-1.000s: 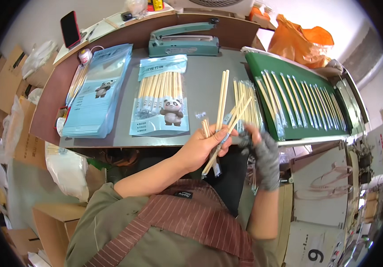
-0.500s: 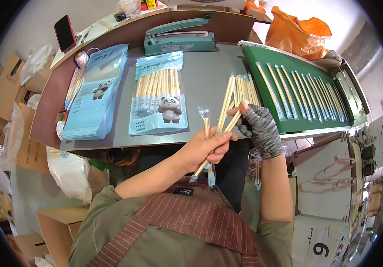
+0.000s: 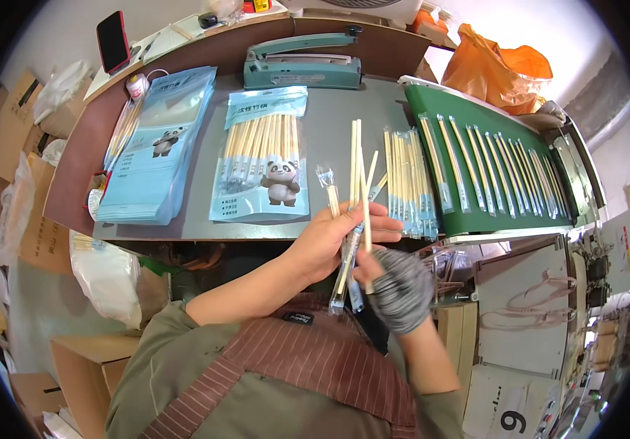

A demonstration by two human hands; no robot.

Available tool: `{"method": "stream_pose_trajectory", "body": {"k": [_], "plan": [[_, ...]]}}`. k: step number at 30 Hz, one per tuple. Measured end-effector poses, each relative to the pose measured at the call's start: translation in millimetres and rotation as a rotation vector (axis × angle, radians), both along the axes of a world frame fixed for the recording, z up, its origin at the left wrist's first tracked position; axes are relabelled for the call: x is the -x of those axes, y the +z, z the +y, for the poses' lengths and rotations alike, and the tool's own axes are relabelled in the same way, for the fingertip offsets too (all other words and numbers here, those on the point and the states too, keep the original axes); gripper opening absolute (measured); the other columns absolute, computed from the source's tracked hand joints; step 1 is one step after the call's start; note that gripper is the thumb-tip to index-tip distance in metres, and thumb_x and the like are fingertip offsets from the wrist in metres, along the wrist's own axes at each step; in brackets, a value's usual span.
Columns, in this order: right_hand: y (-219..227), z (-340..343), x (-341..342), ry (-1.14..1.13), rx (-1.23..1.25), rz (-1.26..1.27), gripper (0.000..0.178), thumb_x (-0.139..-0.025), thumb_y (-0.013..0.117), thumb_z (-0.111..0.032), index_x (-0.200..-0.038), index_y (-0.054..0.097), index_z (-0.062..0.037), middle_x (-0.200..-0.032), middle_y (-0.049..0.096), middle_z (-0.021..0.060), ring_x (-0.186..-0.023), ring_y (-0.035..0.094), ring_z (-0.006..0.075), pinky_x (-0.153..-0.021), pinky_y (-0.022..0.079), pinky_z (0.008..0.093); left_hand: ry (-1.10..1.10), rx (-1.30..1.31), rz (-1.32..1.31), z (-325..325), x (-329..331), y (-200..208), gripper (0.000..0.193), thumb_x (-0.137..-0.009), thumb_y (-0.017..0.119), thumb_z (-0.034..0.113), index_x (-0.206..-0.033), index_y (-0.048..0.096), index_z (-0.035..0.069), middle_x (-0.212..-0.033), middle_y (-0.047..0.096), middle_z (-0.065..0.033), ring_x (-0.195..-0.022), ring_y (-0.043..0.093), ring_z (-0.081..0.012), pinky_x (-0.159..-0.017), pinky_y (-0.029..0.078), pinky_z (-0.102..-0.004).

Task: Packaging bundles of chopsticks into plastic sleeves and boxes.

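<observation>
My left hand [image 3: 337,235] is closed around several chopsticks [image 3: 356,157] above the table's front edge. Bare wooden ends rise from its grip, and wrapped chopsticks with clear and blue film [image 3: 340,296] hang below it. In a grey fingerless glove, my right hand [image 3: 400,287] is slightly blurred; its thumb and fingers pinch the lower part of a bare chopstick just below the left hand. Beyond my hands lies a row of wrapped chopsticks [image 3: 407,175] on the table. To their left rests a filled blue pouch with a panda print [image 3: 260,157].
A stack of flat blue pouches [image 3: 155,157] lies at the left, near a phone [image 3: 113,42]. The teal bag sealer [image 3: 302,66] stands at the back. On the right, a green conveyor belt [image 3: 468,218] carries wrapped chopsticks; an orange bag [image 3: 494,69] sits behind it.
My right hand has dropped from the upper part of the chopsticks to below my left hand. The bare chopsticks now stand more upright, and the row on the table shows more fully.
</observation>
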State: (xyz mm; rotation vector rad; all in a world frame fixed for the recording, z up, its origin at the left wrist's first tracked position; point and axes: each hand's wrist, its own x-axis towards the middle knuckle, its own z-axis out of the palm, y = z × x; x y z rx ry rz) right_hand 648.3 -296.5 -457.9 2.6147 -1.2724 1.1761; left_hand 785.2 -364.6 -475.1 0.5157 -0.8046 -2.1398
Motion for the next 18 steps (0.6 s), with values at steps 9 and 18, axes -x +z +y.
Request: {"method": "stream_pose_trajectory", "body": {"k": [9, 18], "plan": [[-18, 8, -6, -0.153, -0.222, -0.397, 0.027, -0.077, 0.059, -0.001, -0.104, 0.058, -0.0037, -0.083, 0.060, 0.0104, -0.067, 0.057, 0.0201, -0.061, 0.047, 0.0303, 0.166, 0.032, -0.127, 11, -2, -3, 0.028, -0.095, 0.040, 0.028, -0.096, 0.049, 0.002, -0.060, 0.040, 0.0012, -0.047, 0.032, -0.0059, -0.044, 0.030, -0.0200], [5, -57, 16, -0.196, -0.689, -1.167, 0.014, -0.085, 0.059, -0.015, -0.095, 0.058, -0.0050, -0.064, 0.049, -0.0049, -0.053, 0.043, 0.0023, -0.046, 0.035, 0.0152, 0.057, 0.249, -0.259, 23, 0, -7, 0.030, -0.095, 0.041, 0.027, -0.096, 0.050, -0.001, -0.075, 0.060, -0.0115, -0.063, 0.060, -0.0163, -0.055, 0.048, -0.0240]]}}
